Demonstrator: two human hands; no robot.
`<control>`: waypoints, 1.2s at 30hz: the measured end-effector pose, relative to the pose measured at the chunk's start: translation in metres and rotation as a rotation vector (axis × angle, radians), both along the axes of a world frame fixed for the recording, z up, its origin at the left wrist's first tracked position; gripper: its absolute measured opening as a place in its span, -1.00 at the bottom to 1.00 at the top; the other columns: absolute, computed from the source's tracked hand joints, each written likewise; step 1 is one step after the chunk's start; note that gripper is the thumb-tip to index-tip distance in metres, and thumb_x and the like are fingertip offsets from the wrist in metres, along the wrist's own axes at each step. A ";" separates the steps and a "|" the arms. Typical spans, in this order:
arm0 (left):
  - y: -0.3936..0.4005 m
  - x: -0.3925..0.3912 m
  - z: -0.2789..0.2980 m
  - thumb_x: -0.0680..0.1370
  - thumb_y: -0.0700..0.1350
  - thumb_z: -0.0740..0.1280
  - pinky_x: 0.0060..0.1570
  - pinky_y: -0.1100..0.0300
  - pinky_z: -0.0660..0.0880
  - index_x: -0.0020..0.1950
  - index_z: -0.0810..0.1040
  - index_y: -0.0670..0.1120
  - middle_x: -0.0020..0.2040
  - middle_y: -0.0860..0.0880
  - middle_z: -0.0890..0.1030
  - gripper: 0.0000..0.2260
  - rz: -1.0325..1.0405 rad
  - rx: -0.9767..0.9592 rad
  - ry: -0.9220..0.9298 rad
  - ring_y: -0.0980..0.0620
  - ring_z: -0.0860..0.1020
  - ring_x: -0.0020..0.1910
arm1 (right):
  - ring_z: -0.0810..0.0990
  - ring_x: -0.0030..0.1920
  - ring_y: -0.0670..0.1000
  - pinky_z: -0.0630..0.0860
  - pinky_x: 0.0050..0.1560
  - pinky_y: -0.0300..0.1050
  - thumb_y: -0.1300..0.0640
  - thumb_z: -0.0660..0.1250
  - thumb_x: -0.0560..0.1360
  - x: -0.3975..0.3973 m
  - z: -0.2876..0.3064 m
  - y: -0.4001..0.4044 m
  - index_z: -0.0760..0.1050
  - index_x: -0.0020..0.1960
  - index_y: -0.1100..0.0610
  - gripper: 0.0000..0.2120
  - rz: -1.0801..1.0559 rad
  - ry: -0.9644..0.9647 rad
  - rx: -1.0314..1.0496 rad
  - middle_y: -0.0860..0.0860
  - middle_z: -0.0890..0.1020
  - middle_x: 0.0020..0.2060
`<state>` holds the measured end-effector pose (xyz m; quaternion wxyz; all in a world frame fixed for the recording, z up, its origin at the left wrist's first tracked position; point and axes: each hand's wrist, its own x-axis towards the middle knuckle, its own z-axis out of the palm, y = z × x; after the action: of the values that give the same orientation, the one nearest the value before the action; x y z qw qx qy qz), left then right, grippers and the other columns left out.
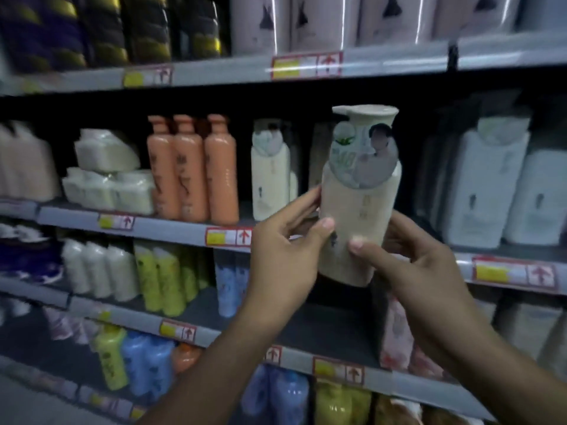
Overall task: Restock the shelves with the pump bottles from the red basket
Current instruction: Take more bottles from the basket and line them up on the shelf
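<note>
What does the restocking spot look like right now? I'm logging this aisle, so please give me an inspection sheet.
Surface: grey metal shelf with yellow price tags, a gap behind the held bottle.
Job's things: cream plastic pump bottle, upright, held in front of the shelf; matching cream bottle already shelved; red basket not in view.
Clutter: three orange plastic bottles, white wrapped packs, yellow-green bottles.
Grippers: left hand and right hand both grip the bottle's lower body.
Cables: nothing seen.
Surroundings: stocked shelves above and below, blurred.
</note>
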<state>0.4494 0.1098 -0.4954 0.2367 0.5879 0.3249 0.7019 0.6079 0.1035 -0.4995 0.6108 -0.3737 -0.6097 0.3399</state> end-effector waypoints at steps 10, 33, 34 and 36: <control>0.097 0.008 0.040 0.56 -0.26 0.42 0.18 0.16 0.61 0.36 0.61 -0.01 0.21 0.08 0.69 -0.62 0.220 -0.093 0.014 0.27 0.63 0.10 | 0.73 0.02 0.03 0.65 0.08 0.03 0.24 0.49 0.52 -0.016 0.033 0.116 0.64 0.26 0.14 -0.69 -0.076 -0.073 -0.040 0.09 0.74 0.07; 0.158 0.013 0.027 0.56 -0.10 0.43 0.07 0.02 0.57 0.14 0.56 -0.06 0.13 -0.08 0.62 -0.82 0.644 -0.347 0.530 -0.11 0.59 0.16 | 0.64 -0.08 0.01 0.59 -0.04 -0.04 0.05 0.56 0.45 -0.028 0.019 0.184 0.57 0.13 0.15 -0.66 -0.417 -0.549 -0.068 -0.03 0.64 -0.17; 0.159 0.013 0.028 0.56 -0.11 0.42 0.06 0.01 0.57 0.12 0.56 -0.07 0.12 -0.09 0.62 -0.84 0.659 -0.357 0.538 -0.12 0.59 0.15 | 0.65 -0.05 0.04 0.60 0.01 0.00 0.06 0.56 0.45 -0.030 0.020 0.185 0.58 0.13 0.15 -0.67 -0.421 -0.553 -0.062 0.00 0.66 -0.14; 0.161 0.011 0.028 0.56 -0.13 0.42 0.05 -0.01 0.59 0.09 0.56 -0.08 0.10 -0.10 0.63 -0.87 0.666 -0.365 0.538 -0.13 0.61 0.14 | 0.66 -0.02 0.05 0.60 0.08 0.03 0.06 0.55 0.46 -0.033 0.023 0.188 0.58 0.16 0.16 -0.66 -0.407 -0.558 -0.063 0.03 0.68 -0.11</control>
<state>0.4607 0.2704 -0.4676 0.0054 0.5614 0.6642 0.4935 0.5748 0.2912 -0.4765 0.4639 -0.5848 -0.6555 0.1141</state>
